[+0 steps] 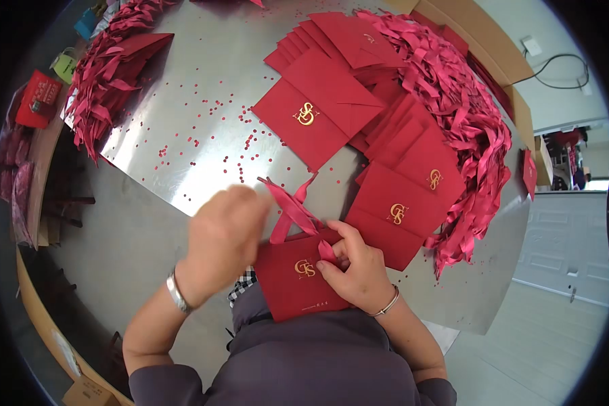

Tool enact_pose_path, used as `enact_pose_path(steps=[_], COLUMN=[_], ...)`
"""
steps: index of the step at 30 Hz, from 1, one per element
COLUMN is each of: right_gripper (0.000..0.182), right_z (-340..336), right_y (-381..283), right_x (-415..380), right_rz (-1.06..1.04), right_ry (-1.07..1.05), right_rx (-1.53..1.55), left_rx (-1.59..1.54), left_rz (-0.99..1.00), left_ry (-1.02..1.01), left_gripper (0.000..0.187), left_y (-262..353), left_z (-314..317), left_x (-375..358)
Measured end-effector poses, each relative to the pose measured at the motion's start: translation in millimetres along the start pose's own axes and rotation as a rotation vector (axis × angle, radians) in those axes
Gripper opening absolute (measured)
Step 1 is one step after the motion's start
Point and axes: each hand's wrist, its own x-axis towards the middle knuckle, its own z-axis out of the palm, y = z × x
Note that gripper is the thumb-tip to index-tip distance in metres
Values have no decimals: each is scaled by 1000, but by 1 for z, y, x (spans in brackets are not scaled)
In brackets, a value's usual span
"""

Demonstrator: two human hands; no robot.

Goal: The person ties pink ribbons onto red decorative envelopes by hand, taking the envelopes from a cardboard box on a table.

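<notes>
A dark red paper gift bag (298, 281) with a gold monogram lies against the table's near edge, close to my body. Pink-red ribbon (294, 210) comes out of its top edge, with loose ends crossing over the metal table. At the bag's upper right, my right hand (355, 267) pinches a small loop of the ribbon between thumb and fingers. My left hand (227, 237), blurred by motion, is raised left of the bag beside the ribbon ends. Its fingers are curled closed, and whatever they hold is hidden.
Overlapping red bags (318, 101) spread across the metal table (183, 135), with further bags (406, 203) at right. A long heap of ribbons (453, 128) runs along the right side. More ribboned bags (115, 88) are stacked far left. Small red dots litter the surface. A cardboard box (480, 40) stands behind.
</notes>
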Motion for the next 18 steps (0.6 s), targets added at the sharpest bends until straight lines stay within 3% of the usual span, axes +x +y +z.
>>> enact_pose_path(steps=[2,7,9,12,14,16,17,18], right_gripper=[58,60,61,41,32,31,38,38], right_z=[-1,-15,-33,-55,-64,-75,-75,-74], right_y=[-1,-6,-12,1,17,28,31,30], right_x=[-1,-11,-25,-59,-78,-96,-103,-108], right_rz=[2,-112,-111,13,-52,-62,-102,-103], right_ry=[-17,-47,-219,-383,-357,-331,-300,-290], right_rx=[-11,31,112,340,403,580,768,766], left_rx=[-200,-363,-414,-491,-586,-598,-606,-612], left_rz=[-47,-150,-197,-279,-468,-424,-491,-556], left_ry=[-261,-243,-235,-260,-197,-175,-215,-256], left_gripper=[20,17,17,14,12,11,11,11], left_y=[12,11,12,11,9,5,8,11], left_z=[0,10,10,7,8,13,11,11], left_x=[-16,-27,-27,-24,-23,-22,-19,-16])
